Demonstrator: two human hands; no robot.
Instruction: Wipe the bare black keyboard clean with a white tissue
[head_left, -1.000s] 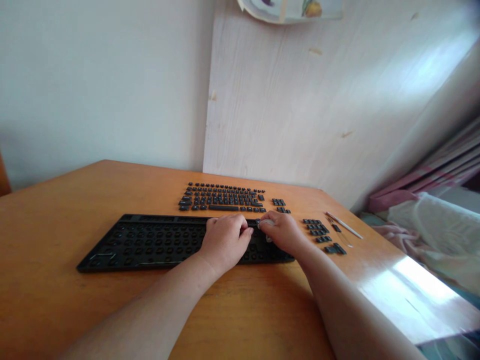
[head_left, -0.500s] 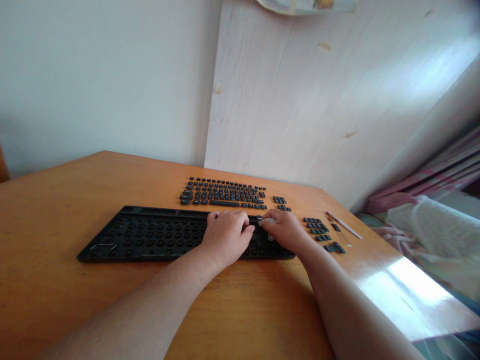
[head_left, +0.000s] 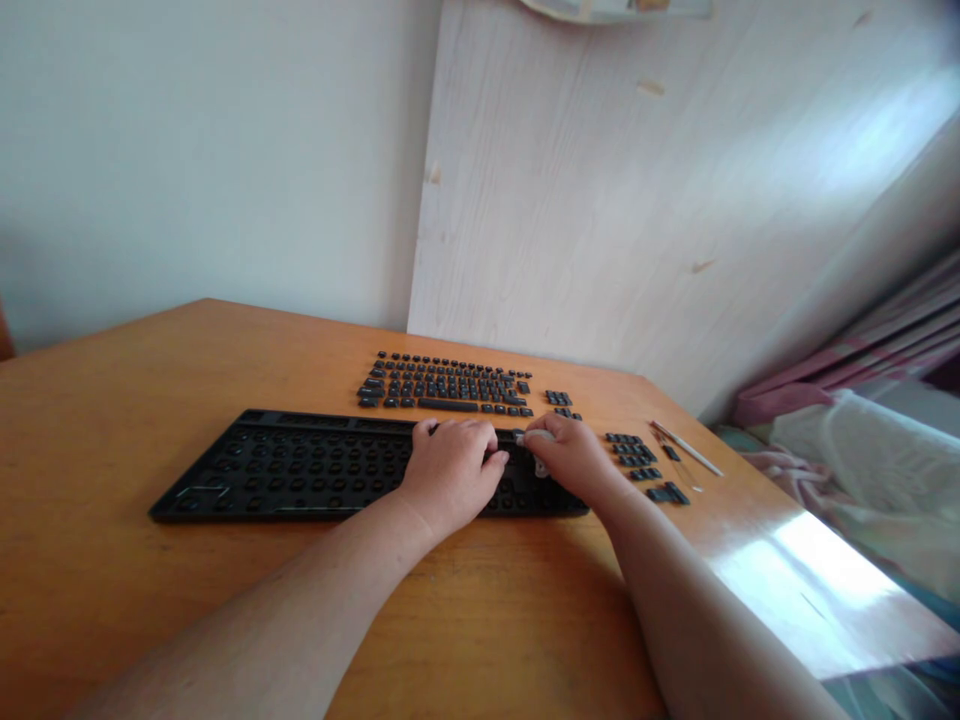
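The left hand (head_left: pixel 451 468) rests with curled fingers on the black keyboard base (head_left: pixel 315 465); whether it grips anything cannot be told. The right hand (head_left: pixel 570 458) is closed on a small whitish piece (head_left: pixel 541 466) over the right part of the base, its fingertips near those of the left hand. The keyboard base lies flat on the orange-brown wooden bench (head_left: pixel 450 640), its key positions bare on the left part. Right of it lie number-pad keycaps (head_left: pixel 634 450) in short rows, and beyond them a thin pale stick (head_left: pixel 688 448) beside a small dark piece with wires (head_left: pixel 670 453). Past the base's back edge sit the main keycaps (head_left: pixel 450 385) in rows, with two small keycap clusters (head_left: pixel 557 398) to their right. Crumpled fabric (head_left: pixel 862 470) lies beyond the bench's right edge. Behind stand a pale board (head_left: pixel 562 200) and a plain wall (head_left: pixel 225 150).
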